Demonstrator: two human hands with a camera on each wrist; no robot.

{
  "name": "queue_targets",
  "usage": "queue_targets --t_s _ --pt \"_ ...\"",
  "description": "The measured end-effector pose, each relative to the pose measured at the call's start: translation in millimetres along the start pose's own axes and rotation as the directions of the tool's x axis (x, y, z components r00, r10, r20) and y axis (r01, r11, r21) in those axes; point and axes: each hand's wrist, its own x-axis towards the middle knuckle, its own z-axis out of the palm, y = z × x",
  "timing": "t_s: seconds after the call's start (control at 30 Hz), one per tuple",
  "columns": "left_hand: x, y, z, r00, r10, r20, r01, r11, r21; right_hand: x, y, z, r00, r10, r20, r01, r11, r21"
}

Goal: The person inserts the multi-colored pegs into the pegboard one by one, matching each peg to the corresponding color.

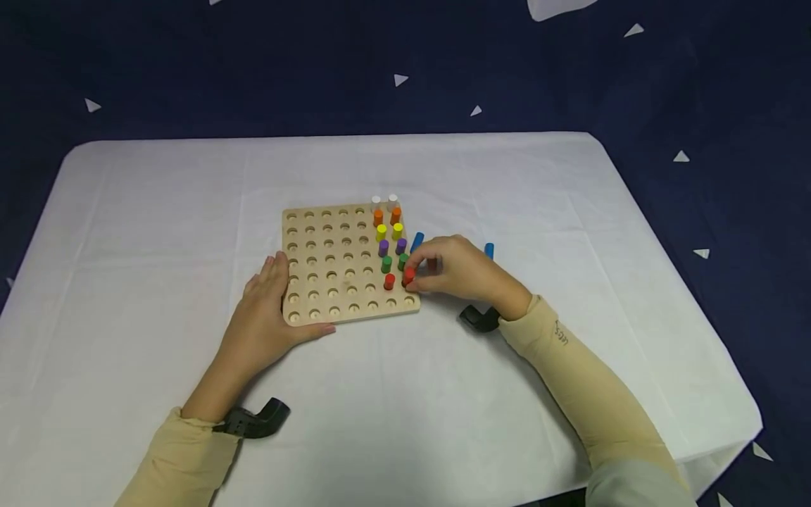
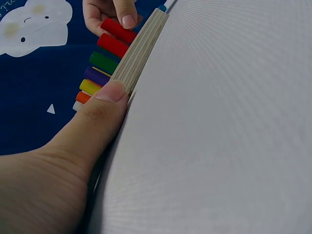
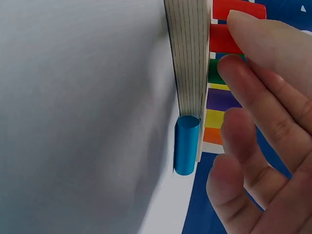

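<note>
A square wooden pegboard with rows of round holes lies on the table. My left hand rests against its left side, fingers extended, with the thumb along the front edge. At the board's right side, my right hand pinches a red peg between thumb and forefinger. The peg stands upright in the outermost column, its base partly hidden. Another red peg stands beside it. Behind them are paired green, purple, yellow, orange and white pegs.
A blue peg lies on the table against the board's right edge. Another blue peg is partly hidden behind my right wrist. A white cloth covers the table. Black wrist-worn devices sit at both wrists.
</note>
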Motion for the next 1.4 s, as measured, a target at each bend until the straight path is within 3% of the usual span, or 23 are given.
queue_targets --t_s 0.6,1.13,1.4 --pt "0.5 1.4 0.0 1.000 -0.007 0.006 0.007 1.000 0.001 3 8 6 0.998 -0.068 -0.019 0.068 0.998 -0.002" --pt "-1.2 3.0 0.1 1.000 -0.014 -0.008 0.014 1.000 -0.019 8 10 -4 0.997 -0.007 0.080 0.005 1.000 0.021" --pt "-0.7 3.1 2.9 1.000 -0.023 -0.014 0.023 1.000 -0.011 16 33 -20 1.000 0.030 0.004 -0.030 1.000 0.009"
